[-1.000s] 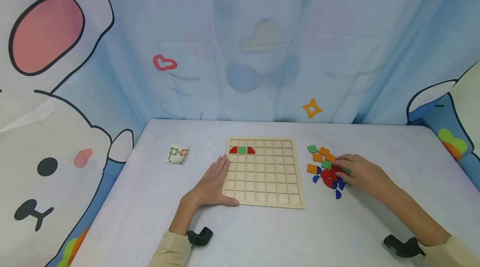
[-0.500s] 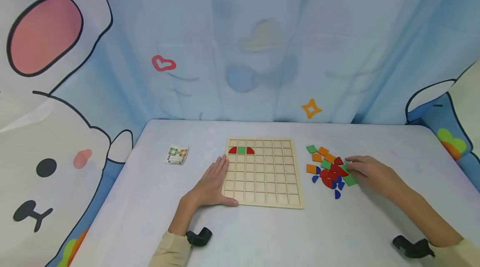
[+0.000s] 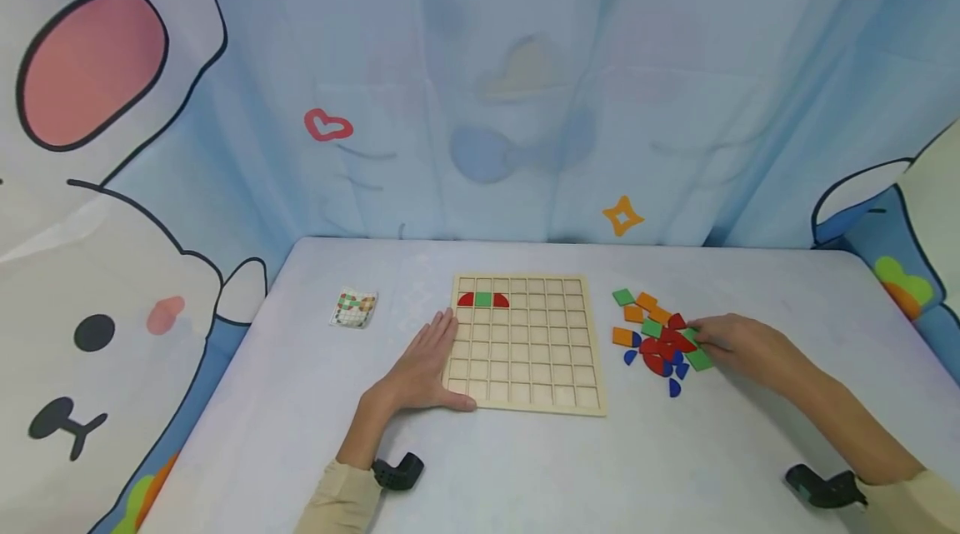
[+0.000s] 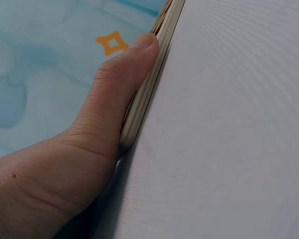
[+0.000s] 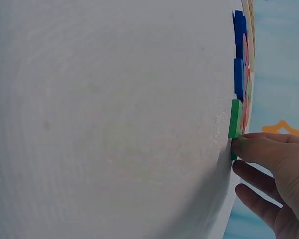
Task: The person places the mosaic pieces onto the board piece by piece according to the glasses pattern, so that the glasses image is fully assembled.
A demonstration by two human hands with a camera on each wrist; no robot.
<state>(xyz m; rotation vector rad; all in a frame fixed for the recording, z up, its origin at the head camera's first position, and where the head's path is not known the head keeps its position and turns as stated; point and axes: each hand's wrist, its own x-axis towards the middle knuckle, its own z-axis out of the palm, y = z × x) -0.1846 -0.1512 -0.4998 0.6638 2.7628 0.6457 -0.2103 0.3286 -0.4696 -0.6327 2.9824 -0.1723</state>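
Observation:
My left hand (image 3: 420,367) rests along the left edge of a wooden grid board (image 3: 532,351), fingers straight and thumb (image 4: 122,69) on its front edge. In one of the board's upper rows lie a red curved piece (image 3: 466,299), a green square (image 3: 483,299) and another red curved piece (image 3: 501,300), side by side. Right of the board, my right hand (image 3: 750,355) is at the right side of a pile of coloured pieces. Its thumb and forefinger pinch a green block (image 5: 233,156), mostly hidden by the thumb. Another green block (image 5: 235,118) lies beside it.
The pile holds orange squares (image 3: 622,336), red pieces (image 3: 654,365) and blue curved pieces (image 3: 675,388), some overlapping. A small patterned card (image 3: 354,309) lies left of the board. A blue printed curtain (image 3: 525,101) hangs behind the white table (image 3: 562,476).
My right hand has drawn back to the right from over the red pieces to the green block at the pile's right side, its fingertips closing there. My left hand has stayed on the board.

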